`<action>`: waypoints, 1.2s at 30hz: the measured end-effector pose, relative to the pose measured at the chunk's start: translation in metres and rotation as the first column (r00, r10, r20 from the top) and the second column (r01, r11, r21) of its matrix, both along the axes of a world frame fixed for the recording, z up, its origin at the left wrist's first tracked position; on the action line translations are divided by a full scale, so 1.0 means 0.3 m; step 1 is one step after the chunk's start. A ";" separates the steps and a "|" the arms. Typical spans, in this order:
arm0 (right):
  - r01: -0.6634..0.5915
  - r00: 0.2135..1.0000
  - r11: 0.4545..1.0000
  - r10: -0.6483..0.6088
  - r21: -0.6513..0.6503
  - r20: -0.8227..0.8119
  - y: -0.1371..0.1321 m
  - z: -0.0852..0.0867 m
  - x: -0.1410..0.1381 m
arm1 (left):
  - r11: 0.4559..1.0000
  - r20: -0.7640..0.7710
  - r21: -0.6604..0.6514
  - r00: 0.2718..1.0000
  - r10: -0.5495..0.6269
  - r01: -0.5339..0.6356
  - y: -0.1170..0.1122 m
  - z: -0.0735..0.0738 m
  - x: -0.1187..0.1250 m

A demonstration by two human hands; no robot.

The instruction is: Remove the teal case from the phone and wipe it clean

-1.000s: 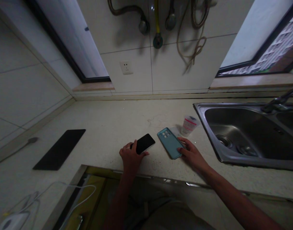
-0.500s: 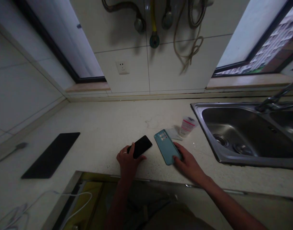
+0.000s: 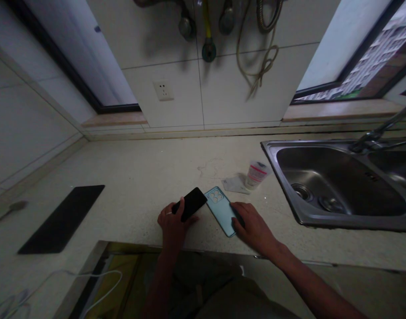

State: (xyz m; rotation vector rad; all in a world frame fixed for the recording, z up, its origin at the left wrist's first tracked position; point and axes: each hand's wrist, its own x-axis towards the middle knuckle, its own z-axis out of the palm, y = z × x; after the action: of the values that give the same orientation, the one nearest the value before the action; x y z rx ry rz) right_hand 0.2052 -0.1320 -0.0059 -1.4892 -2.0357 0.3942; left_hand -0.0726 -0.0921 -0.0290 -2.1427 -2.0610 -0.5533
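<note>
My left hand (image 3: 172, 223) is closed round the lower end of a black phone (image 3: 193, 204), its dark face up, a ring on one finger. To the right, my right hand (image 3: 256, 226) grips the edge of a light-teal phone case (image 3: 222, 212) with a camera cut-out at its top. Something dark shows between that hand's thumb and fingers, too hidden to name. The case's top left corner is close to the phone's right end; whether they touch I cannot tell. Behind the case lie a flat clear packet (image 3: 235, 184) and a clear plastic cup (image 3: 256, 175) with pink print.
On the left of the pale countertop (image 3: 139, 173) lies a black flat mat (image 3: 63, 219), with a white cable (image 3: 106, 274) nearer me. A steel sink (image 3: 342, 186) with a tap (image 3: 376, 137) is at the right. A wall socket (image 3: 163, 90) and pipes are at the back.
The teal case has come left, closer to the black phone, and its camera cut-out looks paler. My right hand moved with it. The left hand still holds the phone. The view shifted slightly.
</note>
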 end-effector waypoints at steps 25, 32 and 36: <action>0.091 0.996 0.995 -0.091 0.044 -0.001 0.016 -0.033 -0.007 | 0.989 -0.068 0.032 0.986 0.149 -0.147 -0.072 0.029 0.091; 0.136 0.980 0.979 -0.111 -0.151 0.165 0.027 0.036 -0.027 | 0.983 -0.037 0.035 0.983 0.179 -0.178 -0.073 0.030 0.100; 0.137 0.970 0.970 -0.091 -0.199 0.225 0.033 0.069 -0.037 | 0.983 -0.026 0.044 0.983 0.181 -0.180 -0.072 0.034 0.103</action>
State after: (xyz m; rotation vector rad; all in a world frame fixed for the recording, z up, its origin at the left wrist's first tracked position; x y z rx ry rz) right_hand 0.1942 -0.1221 0.0147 -1.8410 -2.1117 0.4328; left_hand -0.0418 -0.1136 -0.0190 -1.9041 -2.1781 -0.5316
